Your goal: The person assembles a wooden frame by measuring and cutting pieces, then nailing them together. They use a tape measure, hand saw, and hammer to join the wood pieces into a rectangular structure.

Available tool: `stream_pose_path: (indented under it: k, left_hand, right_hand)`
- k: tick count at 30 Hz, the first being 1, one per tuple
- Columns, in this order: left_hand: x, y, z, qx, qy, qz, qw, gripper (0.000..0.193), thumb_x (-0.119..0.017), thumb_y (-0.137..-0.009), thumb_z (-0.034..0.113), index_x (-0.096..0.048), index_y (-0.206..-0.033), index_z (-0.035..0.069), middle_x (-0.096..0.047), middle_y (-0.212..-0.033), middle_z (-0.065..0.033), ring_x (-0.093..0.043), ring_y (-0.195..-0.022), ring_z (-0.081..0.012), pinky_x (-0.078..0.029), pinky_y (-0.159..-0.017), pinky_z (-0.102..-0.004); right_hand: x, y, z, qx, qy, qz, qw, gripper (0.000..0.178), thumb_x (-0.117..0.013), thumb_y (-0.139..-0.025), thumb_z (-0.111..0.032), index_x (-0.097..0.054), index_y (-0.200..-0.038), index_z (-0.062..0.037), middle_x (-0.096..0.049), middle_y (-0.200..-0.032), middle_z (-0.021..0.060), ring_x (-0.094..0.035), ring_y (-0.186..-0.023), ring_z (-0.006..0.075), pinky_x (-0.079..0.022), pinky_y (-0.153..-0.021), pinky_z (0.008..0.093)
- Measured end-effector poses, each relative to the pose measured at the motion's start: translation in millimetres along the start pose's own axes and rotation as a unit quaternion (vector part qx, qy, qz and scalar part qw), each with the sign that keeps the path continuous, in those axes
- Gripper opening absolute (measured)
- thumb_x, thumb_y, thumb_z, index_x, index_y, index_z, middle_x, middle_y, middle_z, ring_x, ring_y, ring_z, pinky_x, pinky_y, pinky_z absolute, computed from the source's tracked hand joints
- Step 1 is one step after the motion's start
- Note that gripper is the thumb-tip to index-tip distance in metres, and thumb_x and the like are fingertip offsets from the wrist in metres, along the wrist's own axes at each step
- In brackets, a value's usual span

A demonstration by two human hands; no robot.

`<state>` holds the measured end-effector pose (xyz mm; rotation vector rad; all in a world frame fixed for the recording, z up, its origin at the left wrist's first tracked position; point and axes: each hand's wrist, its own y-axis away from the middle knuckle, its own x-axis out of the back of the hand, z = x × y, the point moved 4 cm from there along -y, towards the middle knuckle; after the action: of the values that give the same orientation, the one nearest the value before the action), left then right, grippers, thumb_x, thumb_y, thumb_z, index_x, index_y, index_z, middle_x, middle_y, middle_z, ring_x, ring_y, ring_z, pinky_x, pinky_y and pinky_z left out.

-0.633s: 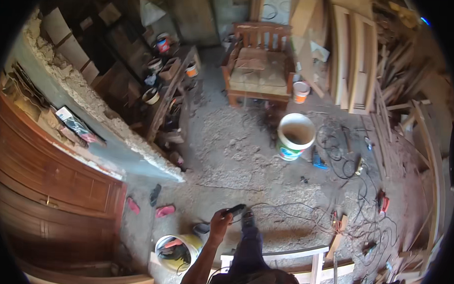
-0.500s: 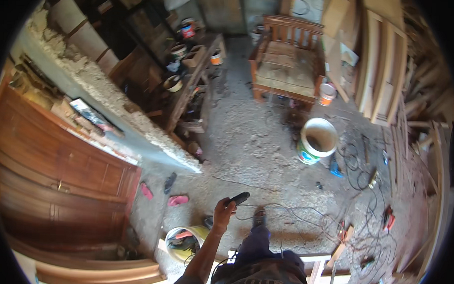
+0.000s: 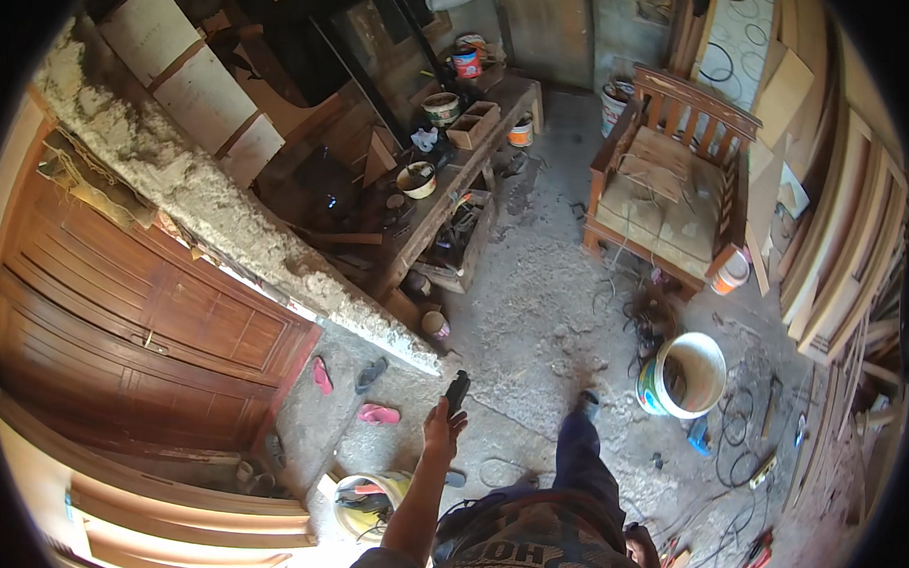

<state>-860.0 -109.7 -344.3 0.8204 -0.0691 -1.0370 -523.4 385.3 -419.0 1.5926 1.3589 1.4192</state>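
Black device (image 3: pixel 458 391): one, in left hand (image 3: pixel 441 434), raised over the floor; fingers wrapped round its near end, far end free. Likely light, stiff, perhaps smooth-cased; best gripped round the middle. Right hand (image 3: pixel 641 541) low beside the torso, partly hidden; cannot tell whether its fingers are open or closed. Count: pink slippers (image 3: pixel 379 414), two; chair (image 3: pixel 698 94), one; big white bucket (image 3: pixel 709 378), one, near the chair.
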Motion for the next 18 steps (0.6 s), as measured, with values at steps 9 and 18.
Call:
stream_pose_path:
  k: [9,18]
  left_hand:
    - [-66,-127,19,0.009,0.080,0.109,0.991,0.049,-0.064,-0.099,0.050,-0.056,-0.122,0.007,-0.067,-0.093,-0.0108,-0.070,-0.079,-0.0275,-0.058,-0.063,-0.0371]
    - [-132,-278,88,0.032,0.122,0.137,0.982,0.045,-0.071,-0.096,0.046,-0.057,-0.112,0.007,-0.060,-0.091,-0.0078,-0.065,-0.073,-0.0249,-0.053,-0.057,-0.0361]
  right_hand:
    - [87,-142,-111,0.083,-0.050,-0.034,0.995,0.027,-0.070,-0.090,-0.030,-0.072,-0.093,-0.0029,-0.068,-0.079,0.0105,-0.068,-0.072,0.0264,-0.049,-0.061,0.0451]
    - [144,-148,-261,0.065,-0.019,-0.022,0.997,0.031,-0.079,-0.083,-0.031,-0.073,-0.097,-0.0037,-0.068,-0.080,0.0073,-0.064,-0.067,0.0200,-0.050,-0.060,0.0424]
